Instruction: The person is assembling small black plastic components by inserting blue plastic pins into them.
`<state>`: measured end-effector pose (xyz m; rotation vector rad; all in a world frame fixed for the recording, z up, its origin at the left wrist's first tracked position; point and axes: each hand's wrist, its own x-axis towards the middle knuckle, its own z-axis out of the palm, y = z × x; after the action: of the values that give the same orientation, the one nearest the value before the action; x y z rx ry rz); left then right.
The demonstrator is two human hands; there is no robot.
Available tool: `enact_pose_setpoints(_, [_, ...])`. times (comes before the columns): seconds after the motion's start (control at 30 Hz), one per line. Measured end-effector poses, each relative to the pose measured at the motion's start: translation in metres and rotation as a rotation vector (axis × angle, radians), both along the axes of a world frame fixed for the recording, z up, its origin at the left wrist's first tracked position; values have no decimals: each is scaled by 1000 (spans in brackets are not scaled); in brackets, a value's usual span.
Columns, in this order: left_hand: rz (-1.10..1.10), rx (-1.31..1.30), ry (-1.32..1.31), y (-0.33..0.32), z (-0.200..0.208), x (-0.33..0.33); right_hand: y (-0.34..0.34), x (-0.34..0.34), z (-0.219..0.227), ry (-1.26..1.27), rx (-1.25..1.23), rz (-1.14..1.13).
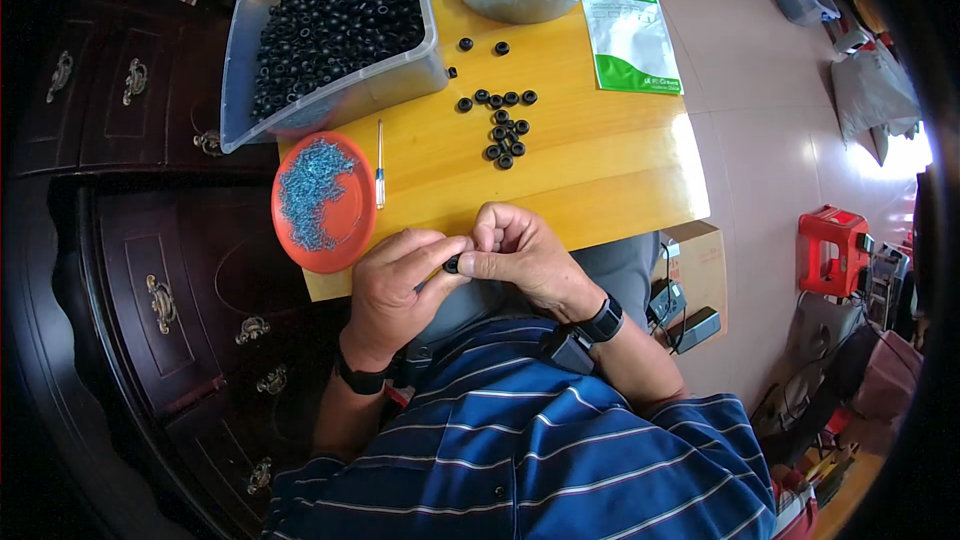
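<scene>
Just past the near edge of the yellow table, both hands meet over my lap. My left hand pinches a small black ring-shaped piece between thumb and forefinger. Pressed against the same piece is the thumb of my right hand, whose fingers are curled. Whether anything smaller sits between the fingertips is hidden. Left of the hands lies an orange plate with a heap of small bluish metal parts, too small to tell their kind. Beside it rests a slim screwdriver. Several black ring pieces form a loose cluster ahead.
A large clear bin full of black pieces stands at the back left, with a round clear tub of them beside it. A green-and-white pouch lies far right on the table. Dark drawers flank the left; a red stool stands right.
</scene>
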<state>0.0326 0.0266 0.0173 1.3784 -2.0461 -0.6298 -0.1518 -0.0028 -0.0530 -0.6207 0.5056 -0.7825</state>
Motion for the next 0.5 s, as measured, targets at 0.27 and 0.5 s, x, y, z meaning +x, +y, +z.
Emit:
enact_pose_setpoints(0.27, [7, 36, 3, -6, -5, 1, -6, 0, -3, -4, 33, 4])
enact_pose_setpoints(0.5, [38, 47, 2, -1, -6, 6, -7, 5, -2, -19, 45, 42])
